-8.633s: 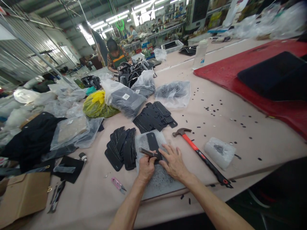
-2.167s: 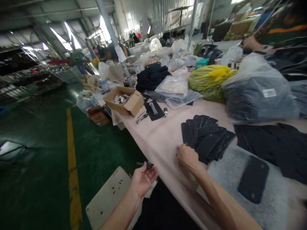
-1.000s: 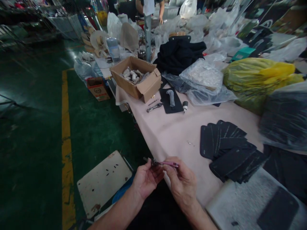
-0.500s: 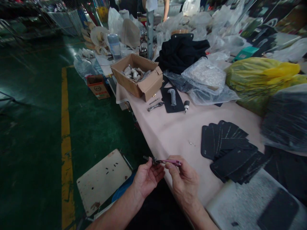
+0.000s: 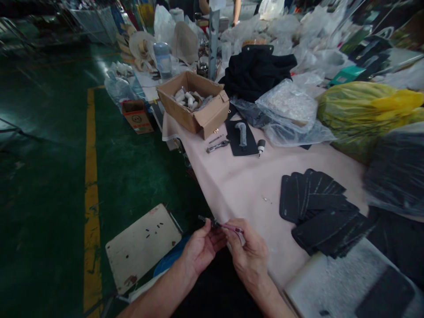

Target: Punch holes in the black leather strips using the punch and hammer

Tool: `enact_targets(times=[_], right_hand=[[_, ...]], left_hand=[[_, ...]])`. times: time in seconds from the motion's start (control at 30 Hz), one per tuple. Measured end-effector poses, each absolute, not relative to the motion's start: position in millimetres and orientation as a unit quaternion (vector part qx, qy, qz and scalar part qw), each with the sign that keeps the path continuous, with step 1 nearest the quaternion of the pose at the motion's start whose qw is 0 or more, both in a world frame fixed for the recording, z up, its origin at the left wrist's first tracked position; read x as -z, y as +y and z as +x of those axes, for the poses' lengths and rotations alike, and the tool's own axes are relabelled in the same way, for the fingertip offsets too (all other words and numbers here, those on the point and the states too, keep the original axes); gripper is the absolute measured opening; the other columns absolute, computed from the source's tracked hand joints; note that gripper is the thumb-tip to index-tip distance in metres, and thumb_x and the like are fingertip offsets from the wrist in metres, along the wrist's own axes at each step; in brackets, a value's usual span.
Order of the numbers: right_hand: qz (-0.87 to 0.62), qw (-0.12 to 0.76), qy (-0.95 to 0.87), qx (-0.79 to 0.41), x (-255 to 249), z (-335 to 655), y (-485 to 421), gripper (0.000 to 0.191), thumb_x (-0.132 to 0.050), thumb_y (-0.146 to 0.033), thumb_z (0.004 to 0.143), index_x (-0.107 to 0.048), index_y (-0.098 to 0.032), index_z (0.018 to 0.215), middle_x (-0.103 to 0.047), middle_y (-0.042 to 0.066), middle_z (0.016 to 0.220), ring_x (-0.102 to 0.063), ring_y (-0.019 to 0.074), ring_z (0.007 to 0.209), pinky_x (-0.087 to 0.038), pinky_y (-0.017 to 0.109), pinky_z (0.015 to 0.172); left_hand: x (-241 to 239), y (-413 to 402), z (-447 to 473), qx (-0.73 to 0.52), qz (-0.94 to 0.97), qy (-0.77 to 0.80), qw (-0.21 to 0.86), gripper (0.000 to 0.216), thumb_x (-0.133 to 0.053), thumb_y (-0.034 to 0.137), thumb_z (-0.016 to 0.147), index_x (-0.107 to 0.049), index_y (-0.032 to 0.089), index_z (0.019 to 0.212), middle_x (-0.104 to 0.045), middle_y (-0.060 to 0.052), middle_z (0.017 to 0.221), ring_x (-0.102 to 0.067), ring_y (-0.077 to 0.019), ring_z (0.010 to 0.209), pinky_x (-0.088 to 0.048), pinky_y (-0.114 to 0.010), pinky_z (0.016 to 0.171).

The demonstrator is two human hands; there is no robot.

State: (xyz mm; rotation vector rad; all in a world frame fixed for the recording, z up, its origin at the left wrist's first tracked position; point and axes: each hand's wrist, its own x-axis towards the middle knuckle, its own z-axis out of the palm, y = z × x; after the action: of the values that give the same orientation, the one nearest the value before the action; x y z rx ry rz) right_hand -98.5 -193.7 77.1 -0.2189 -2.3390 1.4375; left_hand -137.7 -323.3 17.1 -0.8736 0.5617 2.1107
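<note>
Above the near edge of the table, my right hand point(image 5: 249, 247) is closed round pink-handled pliers point(image 5: 234, 228). Their dark head points left and meets the fingers of my left hand point(image 5: 202, 247). That hand pinches a small dark metal piece point(image 5: 202, 218) between thumb and fingers, palm turned up. The piece is too small and dim to name exactly. To the right, a fanned stack of black flat panels point(image 5: 318, 198) lies on the pale table cover point(image 5: 232, 190). Tiny light bits point(image 5: 266, 199) rest on the cover between hands and panels.
A cardboard box point(image 5: 185, 110) of wrapped parts stands at the far left of the table. Near it lie an adjustable wrench point(image 5: 217, 146), a black panel point(image 5: 236, 148) and a small bottle point(image 5: 261, 146). Yellow bag point(image 5: 367, 110) at right; stool point(image 5: 142, 249) at lower left.
My right hand has shifted slightly left, and less of the pink handles shows beyond it. My left hand stays almost in place. The view has moved slightly.
</note>
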Motion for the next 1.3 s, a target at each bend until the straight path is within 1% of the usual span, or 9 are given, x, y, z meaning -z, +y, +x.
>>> enact_targets(times=[0.13,0.23,0.4,0.57,0.7,0.83,0.97,1.07,1.3], right_hand=[[-0.086,0.208,-0.84,-0.493,-75,-97,-194,0.009,-0.055,-0.022,0.09,-0.063,-0.023,0.094,-0.067,0.0,0.086,-0.063,0.0132,0.076,-0.05,0.023,0.069],[-0.061,0.184,-0.847,-0.496,-74,-97,-192,0.012,-0.054,-0.022,0.091,-0.065,-0.022,0.094,-0.068,0.003,0.089,-0.065,0.015,0.08,-0.051,0.025,0.071],[-0.05,0.163,-0.843,-0.51,-73,-95,-194,0.013,-0.054,-0.022,0.091,-0.065,-0.023,0.099,-0.069,0.003,0.092,-0.065,0.0146,0.083,-0.052,0.024,0.072],[-0.088,0.147,-0.828,-0.533,-66,-93,-195,0.012,-0.056,-0.022,0.09,-0.065,-0.023,0.099,-0.069,0.001,0.091,-0.065,0.0139,0.082,-0.052,0.024,0.073],[-0.106,0.132,-0.816,-0.552,-58,-88,-192,0.012,-0.058,-0.023,0.089,-0.065,-0.023,0.099,-0.069,0.002,0.093,-0.065,0.0157,0.085,-0.053,0.027,0.076],[-0.097,0.162,-0.799,-0.571,-46,-77,-190,0.014,-0.059,-0.02,0.088,-0.067,-0.023,0.1,-0.069,0.005,0.099,-0.065,0.019,0.093,-0.054,0.033,0.081],[-0.095,0.183,-0.791,-0.576,-39,-66,-190,0.017,-0.061,-0.018,0.086,-0.068,-0.023,0.101,-0.069,0.007,0.102,-0.065,0.0214,0.097,-0.055,0.038,0.084],[-0.12,0.184,-0.8,-0.558,-43,-66,-192,0.018,-0.061,-0.018,0.087,-0.068,-0.023,0.102,-0.069,0.006,0.101,-0.066,0.0201,0.094,-0.055,0.036,0.083],[-0.048,0.159,-0.803,-0.572,-52,-68,-194,0.021,-0.057,-0.015,0.087,-0.067,-0.025,0.102,-0.07,0.006,0.102,-0.067,0.0205,0.095,-0.057,0.035,0.078]], left_hand=[[-17,-324,-137,-0.829,-0.336,0.228,0.384,0.029,-0.054,0.032,0.094,-0.066,0.006,0.089,-0.074,-0.013,0.083,-0.072,-0.0211,0.076,-0.057,-0.034,0.074],[-18,-325,-136,-0.829,-0.338,0.232,0.38,0.029,-0.055,0.033,0.093,-0.066,0.006,0.087,-0.074,-0.013,0.082,-0.072,-0.0205,0.075,-0.057,-0.034,0.076],[-21,-327,-137,-0.837,-0.316,0.242,0.374,0.029,-0.058,0.033,0.092,-0.067,0.006,0.086,-0.074,-0.014,0.084,-0.072,-0.0214,0.076,-0.057,-0.034,0.076],[-20,-327,-138,-0.847,-0.295,0.257,0.359,0.028,-0.061,0.035,0.09,-0.068,0.008,0.087,-0.074,-0.013,0.085,-0.071,-0.0214,0.079,-0.056,-0.034,0.078],[-21,-329,-138,-0.85,-0.283,0.272,0.351,0.027,-0.062,0.034,0.089,-0.068,0.008,0.085,-0.074,-0.014,0.085,-0.071,-0.0219,0.08,-0.056,-0.035,0.078],[-26,-328,-136,-0.853,-0.284,0.266,0.347,0.026,-0.065,0.035,0.087,-0.067,0.009,0.087,-0.074,-0.013,0.087,-0.071,-0.0223,0.081,-0.056,-0.036,0.079],[-34,-325,-133,-0.855,-0.293,0.263,0.337,0.028,-0.069,0.037,0.084,-0.067,0.01,0.088,-0.074,-0.012,0.086,-0.07,-0.0211,0.08,-0.055,-0.033,0.077],[-37,-322,-129,-0.857,-0.292,0.27,0.327,0.03,-0.073,0.038,0.08,-0.066,0.01,0.087,-0.074,-0.012,0.085,-0.07,-0.0216,0.08,-0.054,-0.032,0.074],[-40,-324,-126,-0.871,-0.28,0.281,0.291,0.033,-0.079,0.039,0.074,-0.067,0.011,0.087,-0.073,-0.008,0.082,-0.069,-0.0204,0.076,-0.054,-0.034,0.077]])
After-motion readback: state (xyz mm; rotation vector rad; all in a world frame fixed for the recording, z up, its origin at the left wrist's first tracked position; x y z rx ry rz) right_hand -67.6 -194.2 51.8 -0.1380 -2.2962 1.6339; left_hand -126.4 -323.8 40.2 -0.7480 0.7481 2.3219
